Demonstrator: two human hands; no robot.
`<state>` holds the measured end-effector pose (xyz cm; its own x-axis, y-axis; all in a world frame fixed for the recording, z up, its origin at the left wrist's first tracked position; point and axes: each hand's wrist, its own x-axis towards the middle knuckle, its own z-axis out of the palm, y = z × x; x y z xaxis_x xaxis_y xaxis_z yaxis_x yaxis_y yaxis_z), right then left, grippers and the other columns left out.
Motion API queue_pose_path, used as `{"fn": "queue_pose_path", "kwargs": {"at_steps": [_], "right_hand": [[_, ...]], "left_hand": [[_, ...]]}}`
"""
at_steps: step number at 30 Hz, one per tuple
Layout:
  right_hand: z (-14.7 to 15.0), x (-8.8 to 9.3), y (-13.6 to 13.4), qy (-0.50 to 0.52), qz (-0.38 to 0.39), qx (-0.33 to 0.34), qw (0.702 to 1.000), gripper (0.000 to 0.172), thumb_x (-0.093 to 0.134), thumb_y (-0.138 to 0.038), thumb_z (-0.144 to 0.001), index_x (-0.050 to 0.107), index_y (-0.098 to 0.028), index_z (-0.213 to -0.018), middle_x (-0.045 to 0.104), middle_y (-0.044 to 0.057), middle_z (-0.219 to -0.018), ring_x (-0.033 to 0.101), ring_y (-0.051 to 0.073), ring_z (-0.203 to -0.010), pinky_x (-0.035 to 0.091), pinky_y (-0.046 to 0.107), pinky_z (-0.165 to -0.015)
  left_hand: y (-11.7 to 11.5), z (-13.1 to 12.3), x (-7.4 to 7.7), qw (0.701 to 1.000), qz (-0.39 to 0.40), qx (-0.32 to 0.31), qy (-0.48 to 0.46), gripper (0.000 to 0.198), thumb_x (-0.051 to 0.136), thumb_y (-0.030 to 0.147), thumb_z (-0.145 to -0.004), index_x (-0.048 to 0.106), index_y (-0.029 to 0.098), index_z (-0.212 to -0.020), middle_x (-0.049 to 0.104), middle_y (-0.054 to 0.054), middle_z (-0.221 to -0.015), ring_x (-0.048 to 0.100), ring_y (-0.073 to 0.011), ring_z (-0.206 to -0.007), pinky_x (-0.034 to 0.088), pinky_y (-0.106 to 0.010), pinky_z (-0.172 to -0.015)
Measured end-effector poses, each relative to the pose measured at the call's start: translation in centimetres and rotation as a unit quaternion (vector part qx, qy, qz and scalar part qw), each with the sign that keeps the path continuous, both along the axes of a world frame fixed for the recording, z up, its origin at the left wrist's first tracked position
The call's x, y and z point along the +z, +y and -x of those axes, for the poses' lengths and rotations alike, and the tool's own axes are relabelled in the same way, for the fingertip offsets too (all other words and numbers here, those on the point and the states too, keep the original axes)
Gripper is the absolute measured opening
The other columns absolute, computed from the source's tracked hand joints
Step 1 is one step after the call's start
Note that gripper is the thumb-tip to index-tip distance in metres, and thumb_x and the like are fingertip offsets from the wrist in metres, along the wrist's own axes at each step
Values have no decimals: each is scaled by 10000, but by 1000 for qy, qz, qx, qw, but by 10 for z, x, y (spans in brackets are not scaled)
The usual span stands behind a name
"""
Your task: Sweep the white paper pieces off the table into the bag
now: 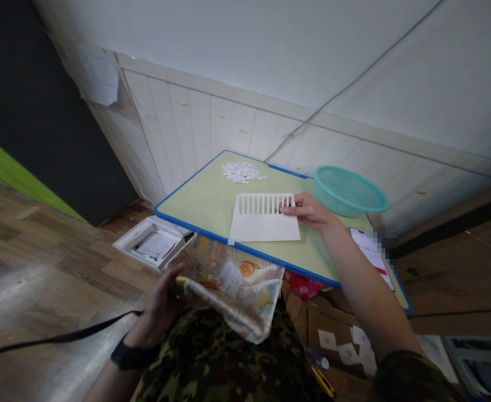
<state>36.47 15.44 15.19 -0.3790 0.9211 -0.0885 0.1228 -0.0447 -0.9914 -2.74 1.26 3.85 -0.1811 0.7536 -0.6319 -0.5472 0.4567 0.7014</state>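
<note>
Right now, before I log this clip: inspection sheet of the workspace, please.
surface: low green table with a blue edge
job's things: slotted white sheet flat on the table; printed bag on the lap
clutter: pile of white bits, teal basket and paper on the table; open white box on the floor
grips: right hand pinches the sheet's corner; left hand holds the bag
cables: black strap across the floor at left
surroundings: white panelled wall, wood floor, cardboard

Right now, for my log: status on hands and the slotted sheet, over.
Right hand pinches corner of slotted sheet, flat on green table. Left hand grips patterned cloth at lap. Teal basket beside right hand, white pieces beyond; both clear of sheet.
</note>
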Motion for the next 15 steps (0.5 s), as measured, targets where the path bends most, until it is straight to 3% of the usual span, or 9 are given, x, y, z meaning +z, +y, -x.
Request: {"fn": "queue_pose_path", "kwargs": {"at_steps": [8,15], "right_hand": [[-4,0,1,-28,-15,-4,999,442,1014,-478,-657,883,-170,-947,855,89,-955,774,227,-813,590,304,-740],[-2,-5,7,40,-63,-147,986,453,1037,-477,-615,878,-200,-936,853,73,-982,777,230,-852,610,341,-797]], "left_hand": [[-1,1,-3,1000,-20,14,16,221,835,345,-671,762,191,-812,633,24,-592,570,-180,-509,446,-289,-465],[0,4,-8,1000,-19,-1,20,290,870,367,-672,757,189,-871,666,8,-649,589,-205,-570,504,-311,-467]]}}
